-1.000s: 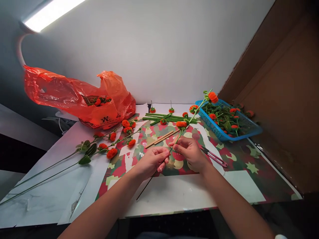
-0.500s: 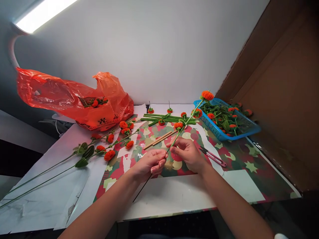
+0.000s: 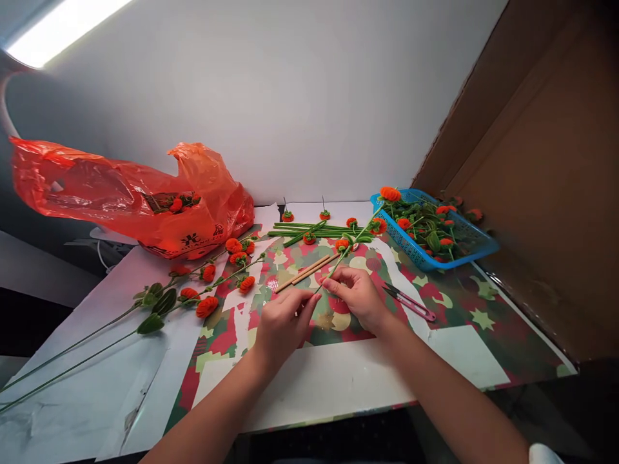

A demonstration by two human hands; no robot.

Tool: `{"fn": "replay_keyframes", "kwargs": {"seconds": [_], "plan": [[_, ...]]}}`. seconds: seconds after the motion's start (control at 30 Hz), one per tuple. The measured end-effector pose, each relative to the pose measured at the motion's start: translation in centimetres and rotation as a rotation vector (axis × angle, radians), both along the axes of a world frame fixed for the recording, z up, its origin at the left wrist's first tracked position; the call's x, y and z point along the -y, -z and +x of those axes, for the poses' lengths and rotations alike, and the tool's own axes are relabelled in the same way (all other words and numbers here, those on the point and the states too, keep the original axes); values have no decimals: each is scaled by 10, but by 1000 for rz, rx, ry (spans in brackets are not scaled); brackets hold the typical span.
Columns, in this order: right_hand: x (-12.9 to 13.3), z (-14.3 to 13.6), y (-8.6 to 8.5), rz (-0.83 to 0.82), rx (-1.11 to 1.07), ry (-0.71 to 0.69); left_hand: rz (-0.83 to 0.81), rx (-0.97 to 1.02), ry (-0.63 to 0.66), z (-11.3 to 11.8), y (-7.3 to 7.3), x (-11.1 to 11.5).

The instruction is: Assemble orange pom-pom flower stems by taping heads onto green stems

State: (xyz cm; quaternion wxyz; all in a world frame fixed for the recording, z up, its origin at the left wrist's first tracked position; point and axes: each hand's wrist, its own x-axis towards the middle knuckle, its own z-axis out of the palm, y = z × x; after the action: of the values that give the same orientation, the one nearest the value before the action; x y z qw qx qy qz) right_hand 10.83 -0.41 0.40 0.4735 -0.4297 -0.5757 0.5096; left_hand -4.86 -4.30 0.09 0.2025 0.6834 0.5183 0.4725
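A green stem with an orange flower at its tip slants up and right from between my hands. My right hand pinches the green part of this stem. Just below and left, my left hand is closed on the thin dark lower wire, its back turned up and hiding most of the wire. Beyond the hands lie two tan sticks, several green stems and loose orange flower heads. Pink-handled scissors rest right of my right hand.
At the left, a red plastic bag holds orange flowers. Two long flower stems lie on white paper in front of it. A blue basket of green and orange pieces stands at the right, beside a cardboard panel.
My left hand has turned over, back upward, and the wire's lower end is now hidden. The flower tip has dipped slightly. The whole view has shifted a little.
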Motion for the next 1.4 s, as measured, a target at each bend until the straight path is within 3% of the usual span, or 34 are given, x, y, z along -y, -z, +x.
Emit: {"fn": "replay_keyframes", "kwargs": {"seconds": [0.07,0.13,0.3,0.43,0.57,0.77,0.87,0.93,1.07,1.2,1.4], "plan": [[1,0,-1,-13,-18,-19,-23,17,10,0,-1,2],[2,1,-2,-43,-52,-51,-185,140,61,-1,-4,1],[6,2,-5,-102,-127,-132,-695,645,361,-1,-6,-3],[6,2,-6,-45,-151,-171,-887,875,508,1,-1,-6],[4,-1,-5,11,-107,-120,-812,736,463,3,1,-4],[1,-3,-2,-45,-70,36,-300,201,109,3,1,1],[0,-3,0,-38,-70,37,-174,93,50,2,1,2],[0,-2,0,-7,-67,21,-268,188,91,1,0,2],[2,0,-1,28,-82,-10,-639,604,287,-1,-2,-3],[4,0,0,50,-129,-64,-898,975,480,-1,0,-6],[3,-1,5,26,-156,-91,-999,1168,639,-2,9,-7]]}}
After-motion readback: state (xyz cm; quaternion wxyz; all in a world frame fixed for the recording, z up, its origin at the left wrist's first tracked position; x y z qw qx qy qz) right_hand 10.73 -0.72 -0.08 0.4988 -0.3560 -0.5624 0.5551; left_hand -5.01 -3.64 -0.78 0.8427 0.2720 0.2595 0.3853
